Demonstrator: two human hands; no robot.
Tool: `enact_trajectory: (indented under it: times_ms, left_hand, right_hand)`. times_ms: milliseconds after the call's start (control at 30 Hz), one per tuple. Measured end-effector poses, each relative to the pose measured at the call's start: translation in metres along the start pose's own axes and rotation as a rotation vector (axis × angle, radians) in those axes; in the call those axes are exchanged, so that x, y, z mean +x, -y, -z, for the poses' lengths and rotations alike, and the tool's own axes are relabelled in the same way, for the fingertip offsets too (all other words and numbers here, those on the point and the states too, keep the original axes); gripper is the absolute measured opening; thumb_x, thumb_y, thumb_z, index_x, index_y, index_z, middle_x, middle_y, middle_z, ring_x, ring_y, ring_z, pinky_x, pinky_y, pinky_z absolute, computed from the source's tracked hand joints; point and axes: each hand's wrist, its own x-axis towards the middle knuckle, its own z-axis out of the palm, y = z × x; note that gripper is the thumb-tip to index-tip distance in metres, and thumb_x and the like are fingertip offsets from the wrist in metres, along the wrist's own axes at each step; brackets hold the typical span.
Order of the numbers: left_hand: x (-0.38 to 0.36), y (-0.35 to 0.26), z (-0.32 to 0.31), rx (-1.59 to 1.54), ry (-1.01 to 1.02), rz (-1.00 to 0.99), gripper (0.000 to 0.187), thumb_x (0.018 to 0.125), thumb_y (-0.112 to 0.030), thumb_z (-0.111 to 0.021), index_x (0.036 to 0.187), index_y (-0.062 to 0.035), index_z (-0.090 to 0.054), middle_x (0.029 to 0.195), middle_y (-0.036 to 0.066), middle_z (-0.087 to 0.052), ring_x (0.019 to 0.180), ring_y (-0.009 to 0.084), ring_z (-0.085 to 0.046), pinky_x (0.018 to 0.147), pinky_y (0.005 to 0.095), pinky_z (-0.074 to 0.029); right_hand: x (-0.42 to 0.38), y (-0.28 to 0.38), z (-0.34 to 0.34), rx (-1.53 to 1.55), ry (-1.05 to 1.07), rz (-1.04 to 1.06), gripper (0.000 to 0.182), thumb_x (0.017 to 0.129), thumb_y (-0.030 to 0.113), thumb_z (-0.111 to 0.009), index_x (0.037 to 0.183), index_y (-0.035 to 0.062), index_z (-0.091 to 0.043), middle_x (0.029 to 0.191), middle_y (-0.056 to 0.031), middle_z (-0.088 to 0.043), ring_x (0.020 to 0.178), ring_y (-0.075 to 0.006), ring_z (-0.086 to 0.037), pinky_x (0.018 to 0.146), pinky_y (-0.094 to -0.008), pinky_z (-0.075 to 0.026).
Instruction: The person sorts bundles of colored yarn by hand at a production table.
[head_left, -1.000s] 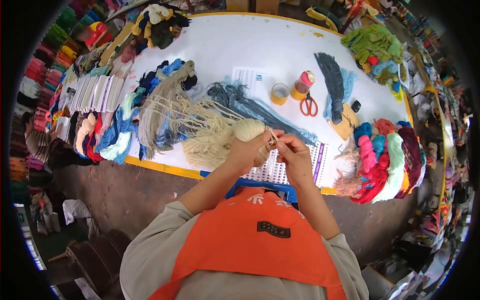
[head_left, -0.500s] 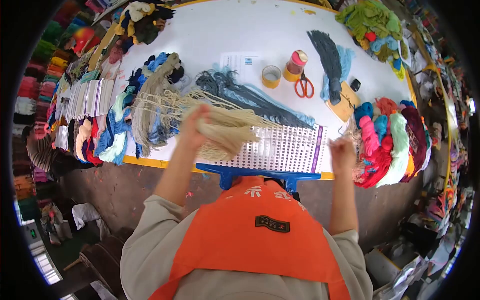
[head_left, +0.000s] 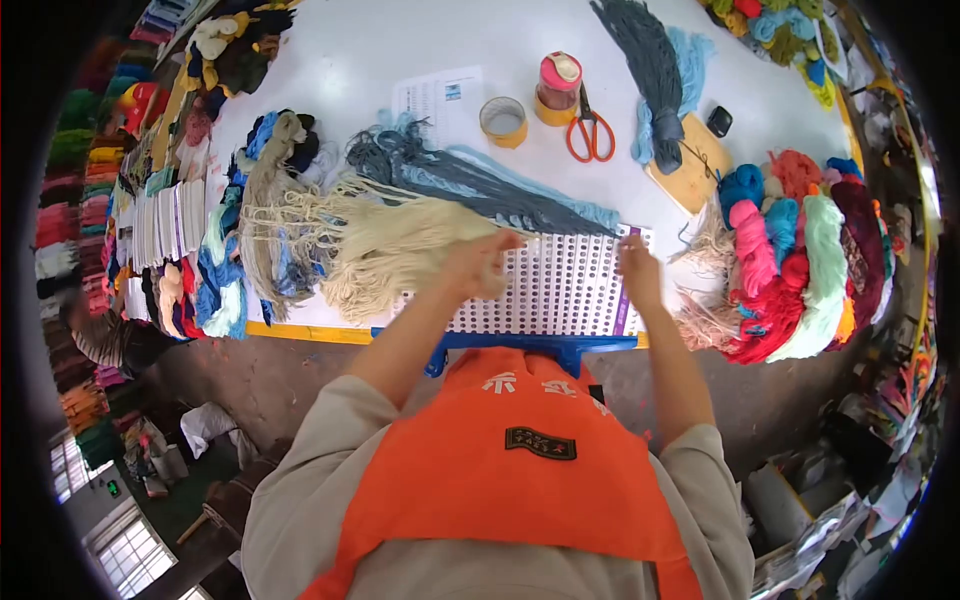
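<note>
My left hand is closed on the right end of a cream yarn bundle, whose loose strands spread leftward over the table. My right hand has its fingers pinched together at the right end of a white perforated card, beside its purple strip; whatever it holds is too small to make out. The card lies in front of me above a blue holder. Behind the cream yarn, a dark grey-blue yarn bundle stretches diagonally.
Orange-handled scissors, a tape roll and a pink-topped container stand farther back. Coloured skeins are piled at the right, with blue and white skeins at the left. A printed sheet lies behind.
My left hand has moved right and the cream yarn now lies lower and flatter on the table. My right hand has moved left to the card's end. The whole view has shifted slightly.
</note>
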Motion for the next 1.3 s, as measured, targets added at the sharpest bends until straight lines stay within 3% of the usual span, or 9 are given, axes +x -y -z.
enact_trajectory:
  times_ms: [300, 367, 500, 733, 800, 900, 1100, 1233, 1300]
  left_hand:
    - [0.089, 0.044, -0.059, 0.760, -0.369, -0.212, 0.022, 0.084, -0.020, -0.066, 0.089, 0.0013, -0.069, 0.069, 0.009, -0.065, 0.057, 0.0163, -0.059, 0.049, 0.0319, -0.046]
    - [0.108, 0.059, -0.043, 1.107, -0.404, -0.502, 0.022, 0.086, -0.018, -0.065, 0.087, 0.0035, -0.068, 0.068, 0.007, -0.063, 0.057, 0.0157, -0.059, 0.049, 0.0320, -0.047]
    - [0.098, 0.049, -0.050, 0.754, -0.375, -0.263, 0.034, 0.081, -0.027, -0.068, 0.079, 0.0071, -0.066, 0.068, 0.013, -0.065, 0.060, 0.0192, -0.064, 0.057, 0.0325, -0.052]
    - [0.111, 0.040, -0.036, 0.968, -0.216, -0.202, 0.027, 0.080, -0.022, -0.070, 0.086, 0.0035, -0.067, 0.070, 0.011, -0.065, 0.059, 0.0171, -0.061, 0.053, 0.0312, -0.049]
    - [0.105, 0.043, -0.039, 1.359, -0.409, -0.744, 0.018, 0.080, -0.017, -0.069, 0.087, -0.0006, -0.069, 0.073, 0.007, -0.066, 0.060, 0.0135, -0.059, 0.052, 0.0283, -0.045]
    - [0.081, 0.023, -0.046, 0.584, -0.288, -0.390, 0.017, 0.083, -0.019, -0.067, 0.089, -0.0032, -0.070, 0.076, 0.004, -0.066, 0.060, 0.0103, -0.056, 0.052, 0.0250, -0.043]
    - [0.076, 0.028, -0.058, 0.177, 0.216, 0.003, 0.018, 0.087, -0.023, -0.063, 0.090, -0.0059, -0.070, 0.078, 0.003, -0.068, 0.057, 0.0077, -0.052, 0.052, 0.0226, -0.042]
    - [0.101, 0.051, -0.054, 1.149, -0.172, -0.119, 0.032, 0.085, -0.034, -0.067, 0.093, -0.0026, -0.068, 0.089, 0.009, -0.072, 0.070, 0.0174, -0.065, 0.064, 0.0286, -0.051]
    - [0.103, 0.058, -0.034, 1.723, -0.404, -0.453, 0.034, 0.085, -0.038, -0.065, 0.093, -0.0054, -0.069, 0.089, 0.011, -0.072, 0.075, 0.0240, -0.067, 0.067, 0.0332, -0.053]
  right_hand:
    - [0.036, 0.040, -0.061, -0.127, 0.194, 0.144, 0.014, 0.096, 0.028, -0.049, 0.104, 0.0161, -0.053, 0.074, -0.0152, -0.066, 0.070, -0.0371, -0.065, 0.062, -0.0480, -0.049]
    - [0.033, 0.041, -0.056, -0.098, 0.207, 0.165, 0.015, 0.096, 0.028, -0.050, 0.104, 0.0159, -0.053, 0.075, -0.0159, -0.066, 0.071, -0.0378, -0.064, 0.061, -0.0482, -0.048]
    - [0.033, 0.042, -0.053, -0.111, 0.241, 0.142, 0.015, 0.095, 0.028, -0.051, 0.104, 0.0156, -0.049, 0.075, -0.0127, -0.066, 0.070, -0.0370, -0.065, 0.061, -0.0468, -0.049]
    - [0.041, 0.036, -0.057, 0.023, 0.266, 0.077, 0.022, 0.091, 0.029, -0.058, 0.103, 0.0137, -0.048, 0.072, -0.0111, -0.066, 0.068, -0.0348, -0.065, 0.061, -0.0458, -0.049]
    - [0.045, 0.035, -0.053, 0.081, 0.289, 0.043, 0.021, 0.090, 0.028, -0.059, 0.102, 0.0123, -0.050, 0.072, -0.0107, -0.066, 0.068, -0.0336, -0.065, 0.062, -0.0442, -0.049]
    - [0.049, 0.036, -0.046, 0.153, 0.335, -0.008, 0.021, 0.089, 0.027, -0.060, 0.099, 0.0098, -0.053, 0.073, -0.0098, -0.066, 0.069, -0.0311, -0.065, 0.063, -0.0412, -0.049]
    - [0.053, 0.031, -0.042, 0.369, 0.437, -0.057, 0.022, 0.086, 0.019, -0.067, 0.102, 0.0061, -0.058, 0.068, -0.0028, -0.064, 0.062, -0.0108, -0.056, 0.060, -0.0266, -0.044]
    - [0.056, 0.022, -0.044, 0.373, 0.535, -0.081, 0.023, 0.084, 0.019, -0.070, 0.099, 0.0051, -0.060, 0.066, -0.0017, -0.061, 0.063, -0.0094, -0.055, 0.060, -0.0263, -0.043]
    - [0.054, 0.027, -0.045, 0.196, 0.482, -0.028, 0.025, 0.081, 0.021, -0.073, 0.095, 0.0058, -0.061, 0.064, -0.0024, -0.059, 0.060, -0.0110, -0.055, 0.059, -0.0281, -0.044]
